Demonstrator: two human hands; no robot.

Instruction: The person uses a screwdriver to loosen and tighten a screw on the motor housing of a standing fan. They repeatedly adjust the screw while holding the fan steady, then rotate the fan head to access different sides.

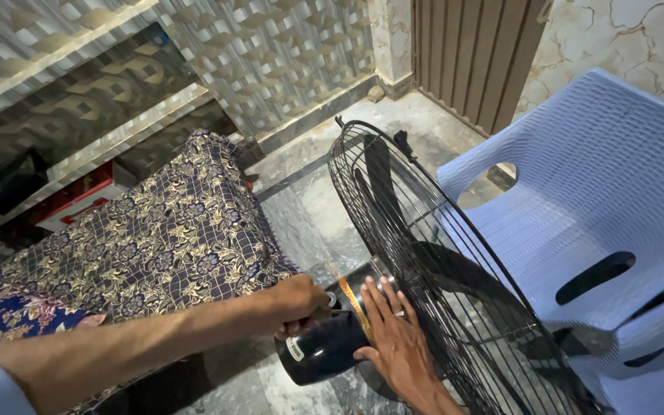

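Between cloth-covered bed (pixel 155 238) and chair (pixel 578 230), left hand (pixel 297 303) grips the fan motor (pixel 324 346); right hand (pixel 393 334) flat on it.

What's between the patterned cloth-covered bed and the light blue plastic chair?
In the head view, the black fan stands between the bed and the chair, with bare stone floor beside it.

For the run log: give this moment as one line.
left hand: gripping glossy black fan motor housing | right hand: flat against black wire fan guard

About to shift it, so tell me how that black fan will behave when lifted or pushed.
The fan is probably top-heavy: a wide wire cage beside a compact glossy motor housing. The thin cage wires may flex. The glossy housing, touched by both the left hand and right hand, could be slippery.
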